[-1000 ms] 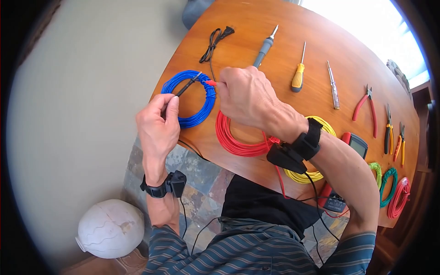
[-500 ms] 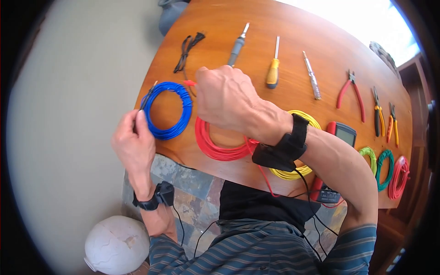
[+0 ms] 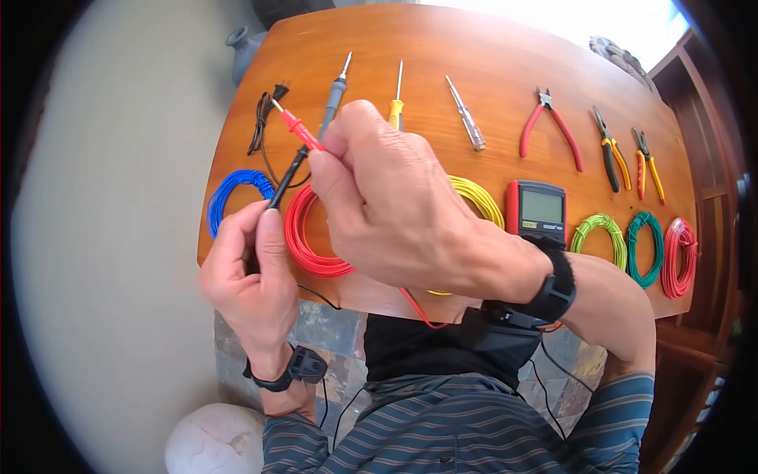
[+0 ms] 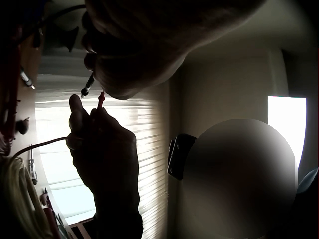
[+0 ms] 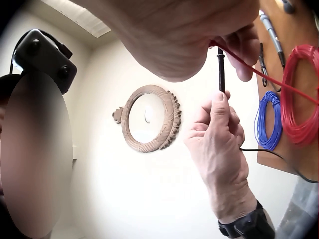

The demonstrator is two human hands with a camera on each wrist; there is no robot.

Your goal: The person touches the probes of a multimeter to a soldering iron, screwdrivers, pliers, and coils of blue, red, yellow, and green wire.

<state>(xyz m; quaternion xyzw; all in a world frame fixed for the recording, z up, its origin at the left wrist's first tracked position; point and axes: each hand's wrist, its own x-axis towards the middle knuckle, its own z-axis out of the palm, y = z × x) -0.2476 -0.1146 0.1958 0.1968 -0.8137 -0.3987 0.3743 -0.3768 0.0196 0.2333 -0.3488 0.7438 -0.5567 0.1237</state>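
Note:
My left hand [image 3: 251, 272] pinches a black test probe [image 3: 287, 182] between thumb and fingers, its tip slanting up to the right. In my right hand [image 3: 403, 201] is a red test probe [image 3: 295, 125], gripped near its handle and pointing up to the left. The two probes overlap in the head view, the black tip close by my right fingers. From the right wrist, the black probe stands upright above my left thumb, and a red lead [image 5: 269, 77] runs from my right hand. A red and dark multimeter [image 3: 542, 207] lies beyond my right wrist, partly covered by it.
Coils of blue [image 3: 229, 189], red [image 3: 298, 251] and yellow wire [image 3: 483, 201] lie under and around my hands. Farther back are a soldering iron [image 3: 335, 96], a yellow screwdriver [image 3: 396, 112], a clear-handled tester [image 3: 466, 117] and red-handled cutters [image 3: 562, 130]. Other pliers and coils lie right.
My hands have come closer together, and the red probe now shows clearly ahead of my right fingers. The head view has turned, so the table appears shifted left.

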